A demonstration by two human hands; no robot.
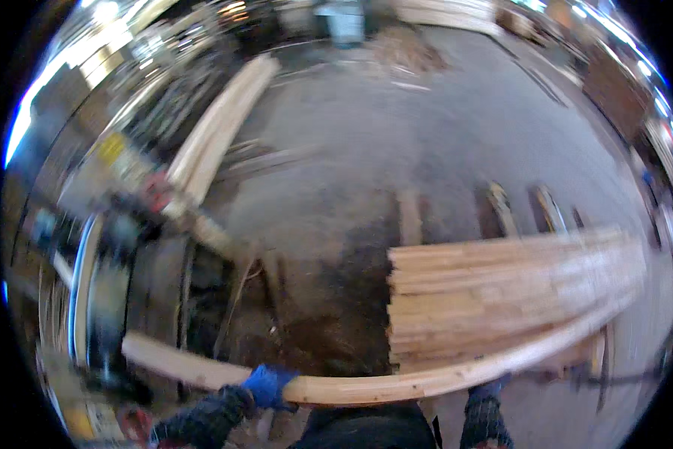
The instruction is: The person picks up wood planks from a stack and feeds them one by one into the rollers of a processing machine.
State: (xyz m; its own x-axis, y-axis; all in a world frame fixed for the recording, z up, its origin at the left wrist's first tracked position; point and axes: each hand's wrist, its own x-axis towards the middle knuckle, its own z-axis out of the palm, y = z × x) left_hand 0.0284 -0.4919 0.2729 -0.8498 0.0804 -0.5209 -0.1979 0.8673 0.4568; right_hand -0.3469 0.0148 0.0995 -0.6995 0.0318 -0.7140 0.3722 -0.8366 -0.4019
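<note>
A long pale wooden board [381,388] spans the view in front of my body; the lens bends it into a curve. My left hand [269,386], in a blue glove, is closed around it left of my waist. Farther right, my right hand [490,387], also blue-gloved, holds the board from below and behind, its fingers mostly hidden. Just beyond the board's right half lies a stack of similar boards [493,292], their ends roughly lined up on the left. The right part of the held board passes across the stack's near side.
Blurred machinery [112,168] with yellow and red parts stands at the left. Beyond it, long boards [220,123] run away from me. Narrow supports [503,211] stick out past the stack. Farther off are a pile of scraps [407,51] and a light-blue container [344,26] on the concrete floor [396,135].
</note>
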